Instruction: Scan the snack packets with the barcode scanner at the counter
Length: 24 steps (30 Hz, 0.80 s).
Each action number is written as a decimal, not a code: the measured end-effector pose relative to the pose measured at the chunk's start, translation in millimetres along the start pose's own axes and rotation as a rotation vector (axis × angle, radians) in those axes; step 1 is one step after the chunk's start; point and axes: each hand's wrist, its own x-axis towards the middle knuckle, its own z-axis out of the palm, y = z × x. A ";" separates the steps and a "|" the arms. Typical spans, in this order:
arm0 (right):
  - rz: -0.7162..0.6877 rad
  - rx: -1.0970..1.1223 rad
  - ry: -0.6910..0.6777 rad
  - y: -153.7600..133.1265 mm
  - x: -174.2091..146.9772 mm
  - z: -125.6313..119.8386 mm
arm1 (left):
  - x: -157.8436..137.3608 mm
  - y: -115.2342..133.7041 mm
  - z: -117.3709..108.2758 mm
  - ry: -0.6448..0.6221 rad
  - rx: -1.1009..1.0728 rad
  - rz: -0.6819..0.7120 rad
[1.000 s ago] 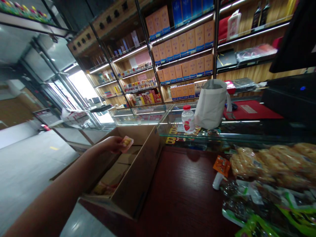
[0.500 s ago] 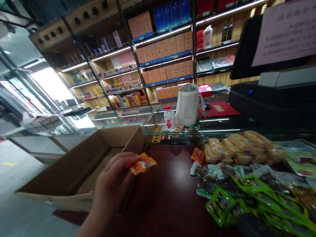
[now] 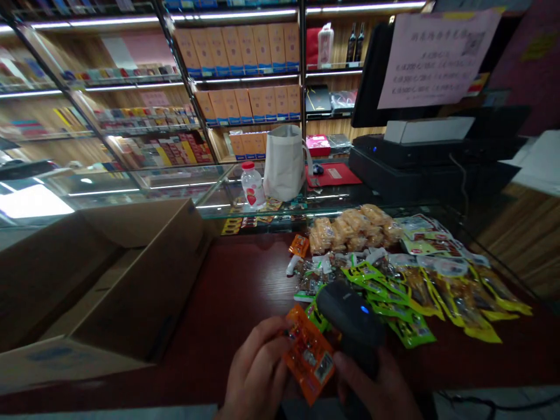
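Here's the dark red, wood-grained counter spanning the near side, and on its left end sits a deep, open, brown cardboard box. Beyond the far edge, toward the right, a black monitor carries a pink paper sheet: lines of print, a square code at its upper right, too blurred to read out. Down to the hands! The right hand has its fingers curled round the grip of a black plastic handheld scanner, blue light glowing. The left hand is pinching the left edge of a flat, glossy, orange plastic packet, tilted above the counter's near edge, just beside the scanner. It looks light, soft and slightly slippery, so the edge or a corner should be the surest hold. Smallest of all, a pale barcode near its lower right corner; no brand is legible.
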 end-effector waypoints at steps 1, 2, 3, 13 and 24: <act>0.005 0.015 0.006 -2.9 -1.8 3.2 | -1.0 2.0 2.5 -0.005 -0.029 -0.001; 0.014 0.028 0.010 -4.1 -3.3 5.7 | -2.1 3.7 4.7 -0.010 -0.060 -0.012; 0.021 0.035 0.013 -3.9 -4.4 7.5 | -3.6 5.2 6.5 -0.016 -0.096 -0.039; -0.020 0.113 0.210 10.8 -6.4 7.0 | -10.5 17.0 22.5 -0.141 -1.059 -1.182; -0.030 0.104 0.218 14.7 -2.6 0.3 | 1.0 19.1 29.7 -0.200 -1.110 -1.238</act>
